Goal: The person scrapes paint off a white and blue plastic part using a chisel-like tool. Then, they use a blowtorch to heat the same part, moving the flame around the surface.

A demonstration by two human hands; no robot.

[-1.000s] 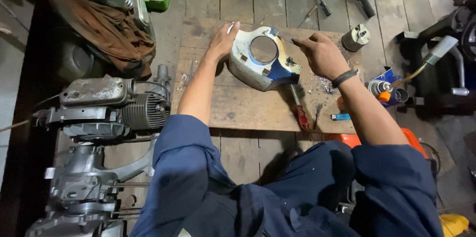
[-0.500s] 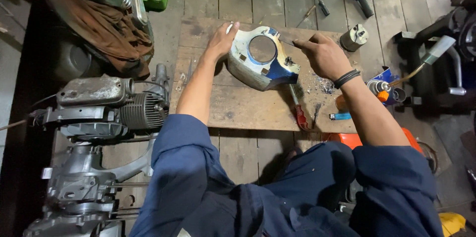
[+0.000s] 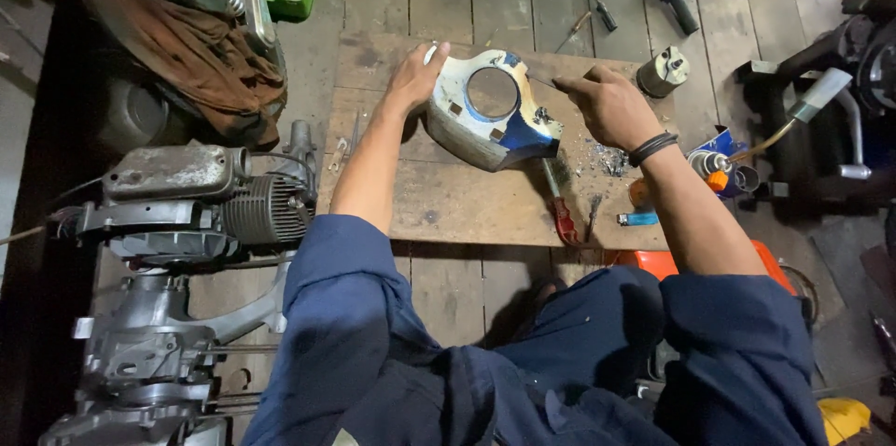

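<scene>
Cowling lies between both hands: left hand grips its left edge, right hand, fist closed on a thin tool, touches its right edge.

Dim workshop light, brightest on board centre. Deep shadow along left edge and right corners. Mild glare on cowl. Focus fairly sharp mid-frame; wide-angle stretch at edges; sleeves slightly soft.

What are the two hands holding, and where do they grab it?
The left hand grips the left edge of the white and blue metal cover. The right hand pinches a thin tool by its near end, tip at the cover.
</scene>
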